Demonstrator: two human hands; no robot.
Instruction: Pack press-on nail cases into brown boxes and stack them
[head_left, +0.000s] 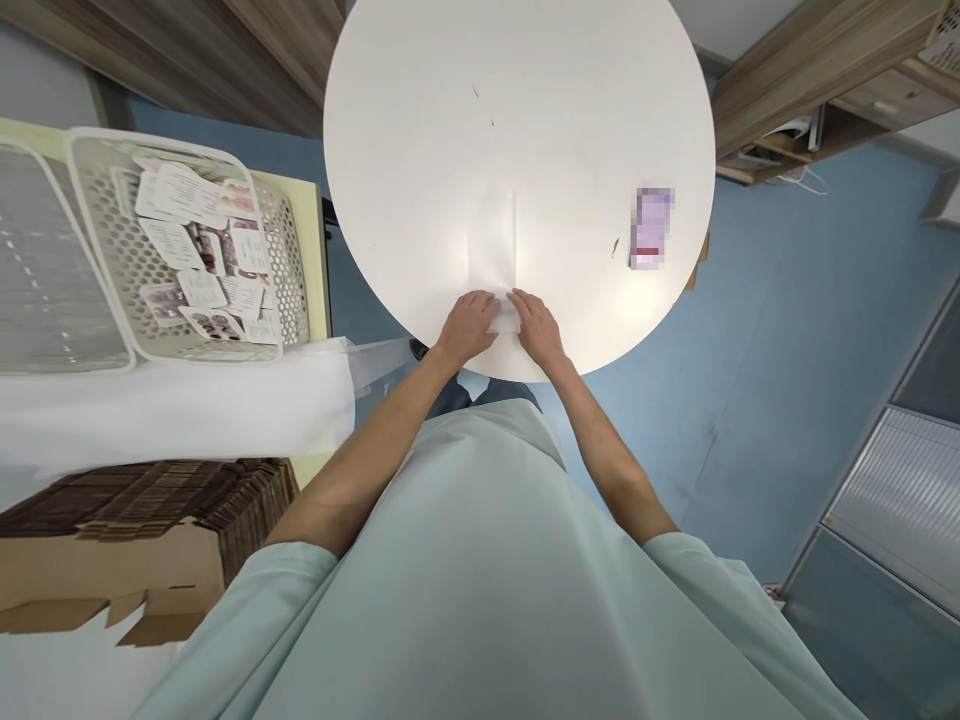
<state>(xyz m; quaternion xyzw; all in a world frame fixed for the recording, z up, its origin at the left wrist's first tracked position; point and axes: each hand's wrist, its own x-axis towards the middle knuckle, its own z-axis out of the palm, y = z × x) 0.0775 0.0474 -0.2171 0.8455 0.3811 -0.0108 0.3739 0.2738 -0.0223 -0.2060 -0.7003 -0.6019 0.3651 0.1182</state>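
A thin, translucent plastic sheet (491,240) lies lengthwise on the round white table (420,110), its near end close to the table's front edge. My left hand (470,328) grips the left side of that near end, with the fingers bent and drawn together. Across from it, my right hand (538,325) pinches the right side. Between my fingertips, the near part of the sheet looks folded or bunched. Whether anything lies inside it, I cannot tell. Both forearms reach in from below.
A blurred lilac object (651,228) lies at the table's right. To the left, a white perforated basket (289,250) holds several small printed packets. A white roll of sheeting (300,400) and stacked flattened cardboard (247,510) are lower left. Wooden cabinets (810,90) stand at the upper right.
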